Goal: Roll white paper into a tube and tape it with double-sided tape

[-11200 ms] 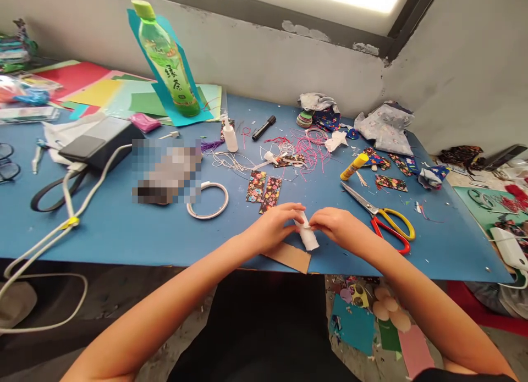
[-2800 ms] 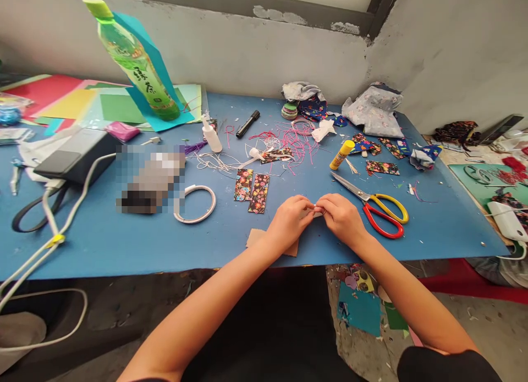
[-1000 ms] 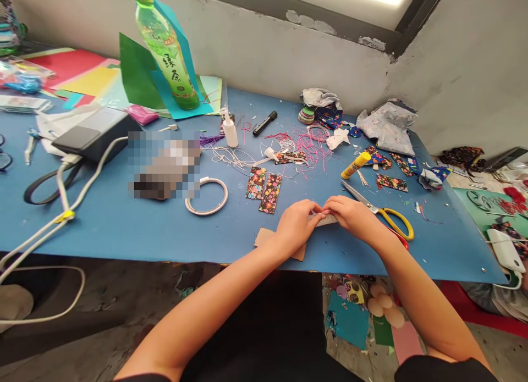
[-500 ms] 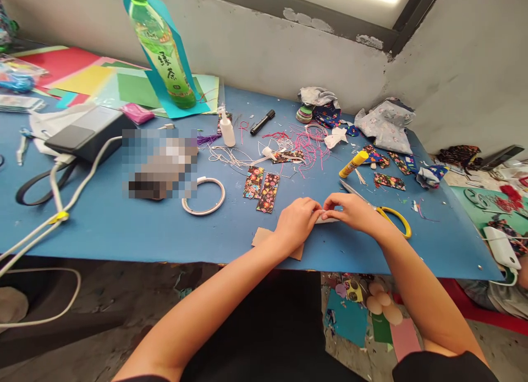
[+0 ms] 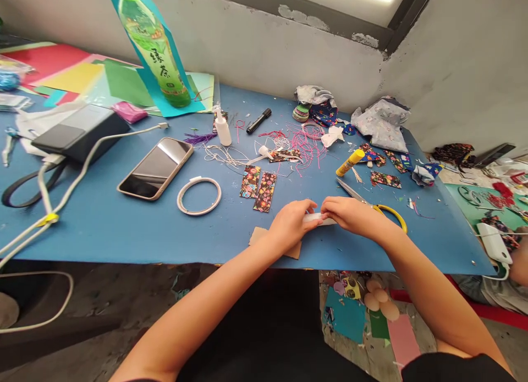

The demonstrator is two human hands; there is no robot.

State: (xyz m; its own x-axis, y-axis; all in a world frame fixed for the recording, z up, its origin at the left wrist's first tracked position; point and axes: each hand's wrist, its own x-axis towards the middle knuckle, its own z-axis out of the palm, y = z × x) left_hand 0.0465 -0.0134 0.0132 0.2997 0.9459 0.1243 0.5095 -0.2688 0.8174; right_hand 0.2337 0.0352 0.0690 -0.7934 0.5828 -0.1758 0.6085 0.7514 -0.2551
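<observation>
Between my two hands is a small white strip, perhaps paper or tape, partly covered by fingers (image 5: 313, 218). My left hand (image 5: 292, 222) closes on its left end, thumb along the near side. On the other end, my right hand (image 5: 348, 214) pinches it with fingertips bent inward. Beneath my left wrist a piece of brown cardboard (image 5: 259, 236) shows at the table's front edge. Scissors with yellow handles (image 5: 390, 214) lie just behind my right wrist. Two dark floral fabric strips (image 5: 264, 191) rest beyond my left hand.
A yellow glue stick (image 5: 350, 163), tangled pink cords (image 5: 307, 145) and fabric scraps lie farther back. Leftward are a roll of tape (image 5: 199, 196), a phone (image 5: 155, 169), a white glue bottle (image 5: 223, 130) and a green tea bottle (image 5: 163, 63). A person's arm shows at far right.
My hands have drawn slightly apart, so more of the white strip shows between them. My right fingers have curled closer together. The whole view has shifted a little.
</observation>
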